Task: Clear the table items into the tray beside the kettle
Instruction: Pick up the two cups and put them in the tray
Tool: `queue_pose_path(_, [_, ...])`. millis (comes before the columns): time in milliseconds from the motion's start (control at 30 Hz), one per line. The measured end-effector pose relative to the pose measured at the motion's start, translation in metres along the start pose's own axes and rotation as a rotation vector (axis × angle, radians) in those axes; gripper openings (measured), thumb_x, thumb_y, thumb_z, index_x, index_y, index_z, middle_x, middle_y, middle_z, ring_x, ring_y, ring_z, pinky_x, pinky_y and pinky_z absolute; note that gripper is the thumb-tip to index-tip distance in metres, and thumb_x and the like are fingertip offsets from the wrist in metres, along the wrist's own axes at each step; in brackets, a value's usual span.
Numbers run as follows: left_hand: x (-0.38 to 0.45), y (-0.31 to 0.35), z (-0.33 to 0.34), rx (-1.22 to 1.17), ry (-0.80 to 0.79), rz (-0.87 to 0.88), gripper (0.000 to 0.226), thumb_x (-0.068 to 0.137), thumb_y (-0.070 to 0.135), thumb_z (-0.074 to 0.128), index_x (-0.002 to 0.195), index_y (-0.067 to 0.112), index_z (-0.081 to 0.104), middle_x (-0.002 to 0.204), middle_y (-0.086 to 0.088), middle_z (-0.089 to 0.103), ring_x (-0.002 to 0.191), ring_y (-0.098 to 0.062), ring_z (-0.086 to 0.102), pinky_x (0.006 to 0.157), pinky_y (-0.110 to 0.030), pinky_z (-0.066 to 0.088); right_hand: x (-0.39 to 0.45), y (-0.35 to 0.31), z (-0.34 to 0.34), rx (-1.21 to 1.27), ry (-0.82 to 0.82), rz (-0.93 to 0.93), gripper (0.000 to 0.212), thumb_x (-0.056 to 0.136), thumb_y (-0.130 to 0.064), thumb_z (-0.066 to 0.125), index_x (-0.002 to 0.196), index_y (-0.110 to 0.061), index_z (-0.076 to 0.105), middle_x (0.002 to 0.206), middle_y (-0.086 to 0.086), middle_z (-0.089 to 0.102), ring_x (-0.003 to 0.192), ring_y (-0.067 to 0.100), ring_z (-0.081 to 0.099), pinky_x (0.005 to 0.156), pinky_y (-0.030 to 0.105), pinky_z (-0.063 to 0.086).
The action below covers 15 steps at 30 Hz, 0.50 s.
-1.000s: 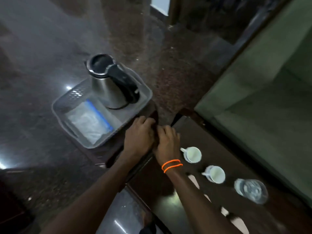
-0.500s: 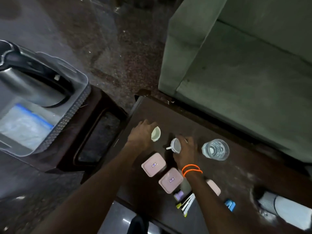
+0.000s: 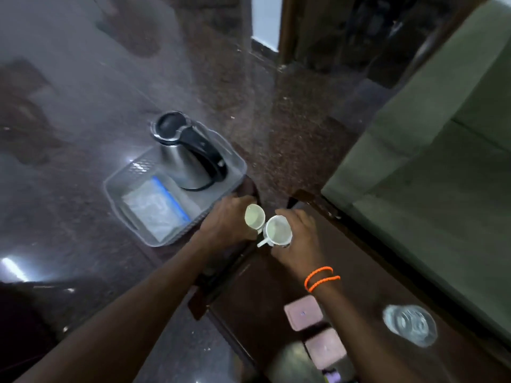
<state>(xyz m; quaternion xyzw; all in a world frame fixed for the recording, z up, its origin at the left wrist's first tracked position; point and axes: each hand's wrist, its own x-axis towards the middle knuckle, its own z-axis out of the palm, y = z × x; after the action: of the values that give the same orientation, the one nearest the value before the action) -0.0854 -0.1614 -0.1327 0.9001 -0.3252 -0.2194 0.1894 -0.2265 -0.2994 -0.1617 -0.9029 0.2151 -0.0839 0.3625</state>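
No writing reads anywhere I can see; the two pink boxes [image 3: 303, 313] on the dark wooden table [image 3: 249, 294] each carry a tiny mark on the lid, too small and smeared to make out. Both my forearms reach forward from the bottom of the view and meet over the gap between the table and the low stand that carries the tray [image 3: 121, 200]. My left hand [image 3: 226, 225] is palm down with the knuckles up, fingers wrapped shut around a small white cup [image 3: 254, 219], whose mouth is tipped toward me so I look into its pale inside. My right hand [image 3: 300, 239], with two orange bands [image 3: 320, 277] at the wrist, is closed in the same way on a second white cup [image 3: 277, 231], its little handle sticking out toward the lower left. The two cups are just beside each other, rims nearly touching, held up near the tray's close corner but not over its floor. The tray is grey and see-through; in it stands the steel kettle [image 3: 185, 158] with a black handle and lid at the far end, and a clear bag [image 3: 154, 211] with a blue strip lies flat at the near end. A glass of water [image 3: 409, 324] stands on the table by my right forearm, blurred.
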Motion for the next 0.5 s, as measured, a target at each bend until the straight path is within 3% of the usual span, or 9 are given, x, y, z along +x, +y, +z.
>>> queue_pose_path(233, [-0.012, -0.111, -0.096, 0.106, 0.095, -0.242, 0.07, 0.054, 0.041, 0.088, 0.119, 0.028, 0.066, 0.104, -0.012, 0.066, 0.096, -0.035, 0.067, 0.077, -0.034, 0.051, 0.07, -0.114, 0.072, 0.044, -0.111, -0.147, 0.061, 0.053, -0.027, 0.075, 0.112, -0.022, 0.061, 0.106, 0.001, 0.062, 0.098, 0.029, 0.058, 0.086, 0.04, 0.047])
queue_pose_path(500, [0.034, -0.203, -0.1, 0.056, 0.229, -0.404, 0.075, 0.059, 0.041, 0.091, 0.127, 0.019, 0.067, 0.122, -0.015, 0.071, 0.115, -0.032, 0.065, 0.089, -0.035, 0.052, 0.122, -0.15, 0.17, -0.147, -0.204, -0.043, 0.066, 0.056, -0.029, 0.084, 0.113, -0.023, 0.051, 0.111, 0.001, 0.065, 0.107, 0.03, 0.06, 0.083, 0.042, 0.045])
